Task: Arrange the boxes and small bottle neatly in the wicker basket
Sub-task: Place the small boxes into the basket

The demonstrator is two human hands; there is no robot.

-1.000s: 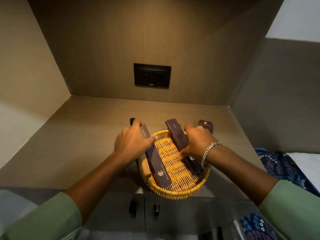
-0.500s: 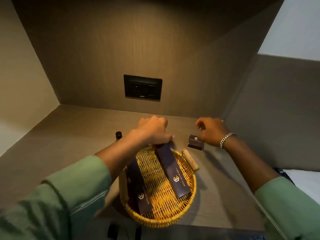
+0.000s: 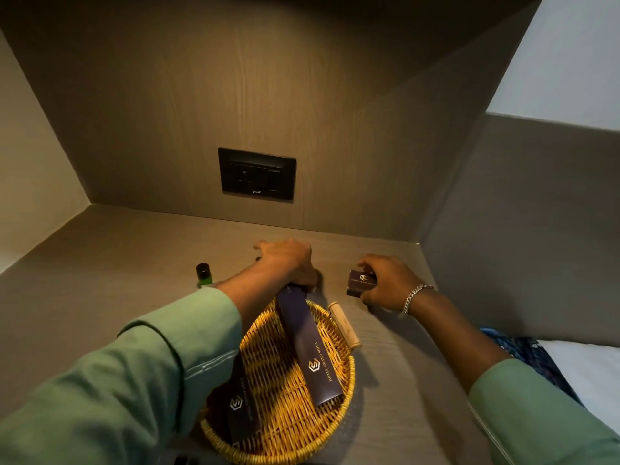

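A round yellow wicker basket [image 3: 288,427] with a wooden handle [image 3: 345,326] sits at the counter's near edge. Two long dark purple boxes lie in it: one [image 3: 310,350] on the right, slanting over the far rim, and one [image 3: 242,409] on the left, partly under my left sleeve. My left hand [image 3: 288,261] rests on the far end of the right long box. To the right of the basket, my right hand [image 3: 391,283] grips a small dark square box [image 3: 361,282], its front edge tilted up off the counter. A small green bottle [image 3: 203,275] with a black cap stands left of my left hand.
The counter [image 3: 117,280] sits in a wooden alcove with walls on the left, back and right. A black socket plate [image 3: 257,173] is on the back wall. A patterned blue cloth [image 3: 523,354] and white bedding lie at the lower right.
My right hand has closed on the small square box and tipped it up. My left hand has stayed on the far end of the right long box. The camera has shifted closer.
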